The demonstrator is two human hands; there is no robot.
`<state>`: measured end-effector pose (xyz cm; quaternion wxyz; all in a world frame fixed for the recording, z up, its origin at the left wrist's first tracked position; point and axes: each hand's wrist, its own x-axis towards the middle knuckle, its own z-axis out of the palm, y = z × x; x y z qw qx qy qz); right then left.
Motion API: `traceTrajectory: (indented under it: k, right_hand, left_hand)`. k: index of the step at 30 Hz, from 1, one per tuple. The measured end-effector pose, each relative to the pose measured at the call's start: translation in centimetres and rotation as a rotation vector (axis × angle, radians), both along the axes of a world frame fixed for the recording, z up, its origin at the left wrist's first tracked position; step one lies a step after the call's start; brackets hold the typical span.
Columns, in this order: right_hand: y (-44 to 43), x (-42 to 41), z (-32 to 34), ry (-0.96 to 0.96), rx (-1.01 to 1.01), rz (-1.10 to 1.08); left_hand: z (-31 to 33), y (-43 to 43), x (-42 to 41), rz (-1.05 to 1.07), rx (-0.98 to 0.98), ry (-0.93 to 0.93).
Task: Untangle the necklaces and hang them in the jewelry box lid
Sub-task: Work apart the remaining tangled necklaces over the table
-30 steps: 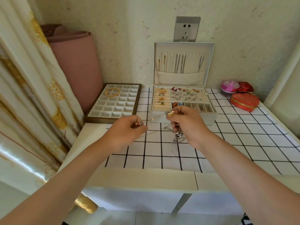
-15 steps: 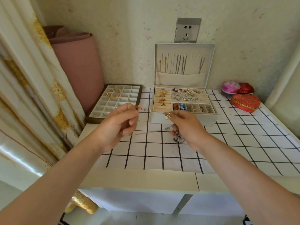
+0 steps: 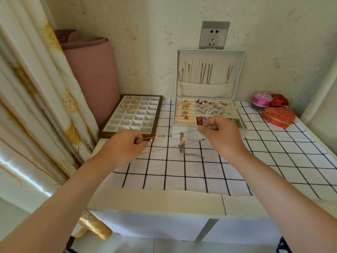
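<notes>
necklaces (image 3: 181, 141) taut between both hands

The tangled necklaces (image 3: 181, 141) are held taut in the air between the left hand (image 3: 125, 147) and the right hand (image 3: 221, 134), each pinching an end, just in front of the open box (image 3: 209, 131). The upper chain (image 3: 164, 136) is thin, with small pink and teal beads near the left hand. A silver chain (image 3: 164, 148) slants lower from right to left. Midway hangs a knot (image 3: 181, 145) of bunched links and charms, a loose tail trailing onto the table (image 3: 182, 168). The lid (image 3: 237, 75) stands upright, cream-lined, with several chains hanging in a row, their ends tucked into its pocket (image 3: 206, 91).
</notes>
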<state>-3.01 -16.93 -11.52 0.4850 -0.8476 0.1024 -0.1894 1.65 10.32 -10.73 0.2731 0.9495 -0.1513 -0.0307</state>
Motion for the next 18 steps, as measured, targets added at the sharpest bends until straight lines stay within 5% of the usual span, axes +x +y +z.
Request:
traceTrajectory:
  k: [7,13,18]
  right_hand:
    - [0.9,-0.2,1.1,0.121,0.958,0.184]
    - [1.2,-0.4,1.1,0.126,0.487,0.088]
    - [1.3,-0.4,1.2,0.134,0.233,0.091]
  left_hand:
    - [0.7,-0.6,-0.6,0.043,0.215,0.011]
    - [1.4,-1.0,-0.6,0.034,0.364,-0.078]
    - [1.6,-0.6,-0.7,0.11,-0.124,0.448]
